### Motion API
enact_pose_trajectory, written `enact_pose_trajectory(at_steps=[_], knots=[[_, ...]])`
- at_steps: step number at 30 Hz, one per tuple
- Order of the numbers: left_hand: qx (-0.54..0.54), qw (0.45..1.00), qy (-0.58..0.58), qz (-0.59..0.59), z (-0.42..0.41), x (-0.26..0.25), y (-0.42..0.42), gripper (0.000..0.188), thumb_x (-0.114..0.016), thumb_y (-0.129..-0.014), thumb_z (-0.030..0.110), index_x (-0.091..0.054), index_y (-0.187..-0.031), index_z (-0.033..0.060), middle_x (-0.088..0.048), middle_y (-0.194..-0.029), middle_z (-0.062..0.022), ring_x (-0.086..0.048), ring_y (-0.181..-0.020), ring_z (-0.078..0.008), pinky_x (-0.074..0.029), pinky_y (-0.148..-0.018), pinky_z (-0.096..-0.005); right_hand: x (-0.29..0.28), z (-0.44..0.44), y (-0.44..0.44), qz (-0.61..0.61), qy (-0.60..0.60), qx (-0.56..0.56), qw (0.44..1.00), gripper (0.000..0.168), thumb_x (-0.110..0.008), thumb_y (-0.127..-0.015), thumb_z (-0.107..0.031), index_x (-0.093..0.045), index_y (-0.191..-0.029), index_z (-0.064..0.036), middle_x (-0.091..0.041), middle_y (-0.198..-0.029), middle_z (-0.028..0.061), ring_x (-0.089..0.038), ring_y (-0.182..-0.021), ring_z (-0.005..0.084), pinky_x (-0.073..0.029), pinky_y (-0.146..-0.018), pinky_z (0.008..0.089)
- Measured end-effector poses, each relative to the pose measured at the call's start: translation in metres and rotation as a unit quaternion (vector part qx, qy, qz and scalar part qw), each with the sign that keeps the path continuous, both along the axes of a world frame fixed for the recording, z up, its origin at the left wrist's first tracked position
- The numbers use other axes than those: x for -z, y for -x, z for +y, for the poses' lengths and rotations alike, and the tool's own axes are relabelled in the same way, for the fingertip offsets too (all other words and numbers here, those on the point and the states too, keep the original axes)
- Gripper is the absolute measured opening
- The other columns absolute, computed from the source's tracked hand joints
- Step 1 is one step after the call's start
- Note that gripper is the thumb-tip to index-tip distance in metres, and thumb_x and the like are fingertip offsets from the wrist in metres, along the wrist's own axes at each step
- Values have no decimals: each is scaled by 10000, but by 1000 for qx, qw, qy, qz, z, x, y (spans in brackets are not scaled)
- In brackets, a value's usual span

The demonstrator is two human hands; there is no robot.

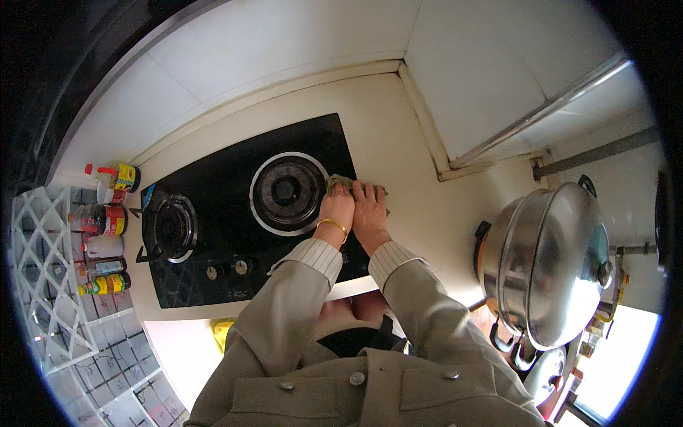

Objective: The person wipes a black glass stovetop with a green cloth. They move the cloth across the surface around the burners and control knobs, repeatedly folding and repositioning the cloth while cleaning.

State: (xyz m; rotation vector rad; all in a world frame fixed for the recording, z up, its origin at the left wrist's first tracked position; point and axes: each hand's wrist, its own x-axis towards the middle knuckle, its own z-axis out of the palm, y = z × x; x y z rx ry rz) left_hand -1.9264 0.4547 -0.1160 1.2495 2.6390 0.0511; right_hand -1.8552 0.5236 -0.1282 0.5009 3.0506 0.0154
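Both hands rest side by side on a greenish-grey cloth (382, 198) at the right edge of a black glass gas cooktop (224, 187). My left hand (336, 209), with a gold bangle at the wrist, grips the cloth's left part. Over its right part lies my right hand (369, 211), fingers slightly spread and pressing down. Much of the cloth is hidden beneath the hands. Just left of them is the right burner (286, 192), ringed in bright metal. The left burner (171, 227) has a black pan support, and two control knobs (227, 269) sit near the front edge.
Several sauce bottles and jars (112, 219) line the counter's left end by a white lattice (48, 267). On the right stands a large steel steamer pot (549, 267) with a glass lid and black handles. A tiled wall (299, 37) closes off the back of the pale countertop (405, 144).
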Motion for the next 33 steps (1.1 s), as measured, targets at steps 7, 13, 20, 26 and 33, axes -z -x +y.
enact_pose_trajectory(at_steps=[7, 13, 20, 26, 33], knots=[[-13, 999, 47, -13, 29, -1, 43, 265, -506, -856, 65, -596, -1076, -53, -559, -1182, -214, -643, -952, -325, -548, -766, -384, 7, 29, 43, -5, 27, -7, 1000, 460, -493, -904, -236, -462, -1350, -129, -394, -1408, 96, -360, -1270, 330, -236, -1068, 527], [-9, 995, 89, 38, 39, 3, 57, 274, -502, -868, 98, -601, -1100, -11, -547, -1227, -192, -641, -977, -295, -536, -781, -405, 1, 36, 58, 26, 10, -26, 999, 516, -518, -893, -237, -403, -1384, -126, -396, -1390, 98, -369, -1273, 325, -259, -1058, 531], [-19, 996, 82, 7, 25, -8, 31, 348, -449, -899, 115, -556, -1213, 9, -544, -1235, -131, -570, -1109, -246, -422, -880, -425, -3, 17, 38, 1, -3, 0, 1000, 501, -504, -896, -255, -411, -1374, -138, -408, -1376, 97, -385, -1251, 311, -284, -1036, 526], [34, 997, 34, 59, -19, 10, -11, 309, -457, -886, 117, -575, -1153, 17, -560, -1179, -137, -625, -993, -254, -454, -815, -432, -2, -27, -10, 14, -51, 14, 999, 488, -520, -872, -268, -438, -1337, -147, -440, -1314, 83, -425, -1172, 293, -319, -985, 494], [80, 996, 39, 27, -92, -5, -59, 304, -505, -859, 115, -579, -1136, 15, -578, -1152, -136, -644, -940, -244, -469, -797, -401, 8, -98, -63, 29, -89, 23, 995, 471, -530, -830, -250, -487, -1288, -146, -495, -1213, 76, -453, -1090, 277, -348, -928, 463]])
